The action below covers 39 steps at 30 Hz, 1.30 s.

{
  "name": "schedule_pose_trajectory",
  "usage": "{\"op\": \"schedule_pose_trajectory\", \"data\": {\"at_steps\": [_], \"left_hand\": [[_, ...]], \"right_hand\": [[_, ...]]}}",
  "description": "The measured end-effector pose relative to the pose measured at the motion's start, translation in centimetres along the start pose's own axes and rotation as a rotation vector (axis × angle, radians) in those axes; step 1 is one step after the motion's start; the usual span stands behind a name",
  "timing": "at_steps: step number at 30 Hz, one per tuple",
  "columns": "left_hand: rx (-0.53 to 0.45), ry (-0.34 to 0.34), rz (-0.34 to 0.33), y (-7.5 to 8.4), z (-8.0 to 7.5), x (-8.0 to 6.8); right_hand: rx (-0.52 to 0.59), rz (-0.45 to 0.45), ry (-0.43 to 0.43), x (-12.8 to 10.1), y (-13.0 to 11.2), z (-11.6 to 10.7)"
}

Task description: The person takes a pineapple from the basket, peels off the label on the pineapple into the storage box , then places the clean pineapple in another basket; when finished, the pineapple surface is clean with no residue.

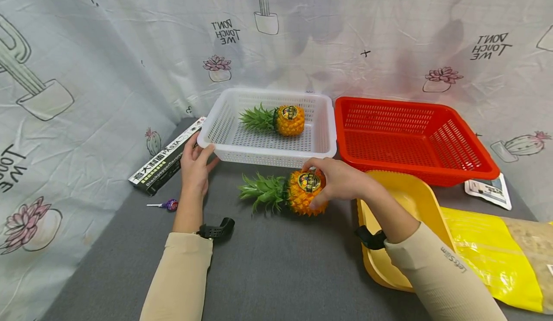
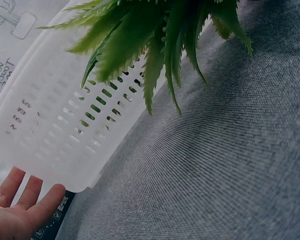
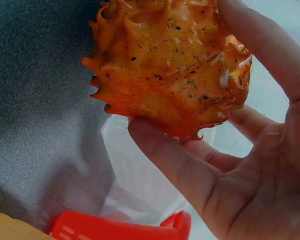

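Gripping pineapple, touching white basket

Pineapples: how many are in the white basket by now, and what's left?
One pineapple already lies in the white basket. The right hand grips the second pineapple on the grey mat, while the left hand touches the basket's corner. That pineapple is not yet in; the red basket holds nothing.

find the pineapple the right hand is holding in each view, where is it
Head: pineapple at centre, lying on the grey mat in front of the white basket, right hand gripping its body.
Left wrist: only its green leaves show, top centre.
Right wrist: its orange body fills the top, fingers around it.
Shared landmark: the white basket.
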State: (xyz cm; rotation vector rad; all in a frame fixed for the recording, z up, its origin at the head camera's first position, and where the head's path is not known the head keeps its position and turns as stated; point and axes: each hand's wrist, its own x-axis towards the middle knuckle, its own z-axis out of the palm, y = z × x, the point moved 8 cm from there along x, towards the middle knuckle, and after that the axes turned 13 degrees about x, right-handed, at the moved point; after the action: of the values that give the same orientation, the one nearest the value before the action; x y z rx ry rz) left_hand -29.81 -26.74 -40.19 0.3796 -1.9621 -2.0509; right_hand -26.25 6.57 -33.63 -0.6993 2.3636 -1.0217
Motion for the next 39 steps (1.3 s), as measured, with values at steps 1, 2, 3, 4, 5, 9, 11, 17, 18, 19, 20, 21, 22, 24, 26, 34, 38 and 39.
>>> {"op": "schedule_pose_trajectory", "data": {"at_steps": [1, 2, 3, 4, 5, 9, 11, 17, 18, 19, 20, 21, 22, 24, 26, 34, 38, 39], "left_hand": [[0.003, -0.001, -0.005, 0.0, 0.0, 0.0], [0.008, -0.003, -0.009, 0.1, 0.0, -0.1], [0.013, -0.004, -0.013, 0.1, 0.0, -0.1], [0.019, -0.003, -0.018, 0.1, 0.0, -0.1], [0.026, -0.003, -0.022, 0.2, 0.0, -0.2], [0.070, 0.007, -0.047, 0.6, -0.3, -0.4], [0.105, 0.017, -0.068, 0.9, -0.4, -0.6], [0.319, 0.066, -0.108, 3.0, -0.9, -1.6], [0.350, 0.076, -0.102, 3.5, -1.0, -1.8], [0.373, 0.090, -0.090, 3.9, -1.1, -2.0], [0.388, 0.109, -0.074, 4.5, -1.1, -2.2], [0.399, 0.129, -0.058, 5.0, -1.1, -2.4], [0.406, 0.145, -0.036, 5.6, -1.1, -2.6], [0.435, 0.176, 0.008, 6.7, -0.9, -3.2], [0.462, 0.199, 0.058, 7.8, -0.4, -3.8], [0.556, -0.034, 0.340, 11.2, 4.0, -6.3], [0.709, -0.424, 0.439, 11.1, 8.0, -8.2], [0.759, -0.510, 0.452, 10.8, 8.8, -8.8]], "right_hand": [[-0.006, 0.001, -0.002, 0.0, 0.1, 0.1], [-0.012, 0.001, -0.003, 0.1, 0.2, 0.1], [-0.014, -0.002, -0.006, 0.1, 0.2, 0.2], [-0.014, -0.002, -0.008, 0.2, 0.3, 0.2], [-0.013, -0.003, -0.010, 0.2, 0.3, 0.3], [-0.012, 0.002, -0.020, 0.3, 0.5, 0.5], [-0.025, 0.006, -0.019, 0.3, 0.6, 0.6], [-0.065, 0.013, -0.006, 0.2, 0.5, 0.9], [-0.065, 0.017, -0.004, 0.2, 0.6, 0.9], [-0.066, 0.020, -0.004, 0.2, 0.6, 0.9], [-0.068, 0.021, -0.004, 0.2, 0.6, 0.9], [-0.068, 0.027, -0.003, 0.3, 0.7, 0.9], [-0.066, 0.032, -0.002, 0.3, 0.8, 0.9], [-0.065, 0.030, -0.004, 0.3, 0.8, 0.9], [-0.063, 0.030, -0.007, 0.2, 0.7, 1.0], [-0.055, 0.035, -0.015, -0.1, 0.8, 0.7], [-0.055, 0.039, -0.021, -0.1, 0.6, 0.4], [-0.052, 0.035, -0.023, -0.1, 0.6, 0.4]]}}
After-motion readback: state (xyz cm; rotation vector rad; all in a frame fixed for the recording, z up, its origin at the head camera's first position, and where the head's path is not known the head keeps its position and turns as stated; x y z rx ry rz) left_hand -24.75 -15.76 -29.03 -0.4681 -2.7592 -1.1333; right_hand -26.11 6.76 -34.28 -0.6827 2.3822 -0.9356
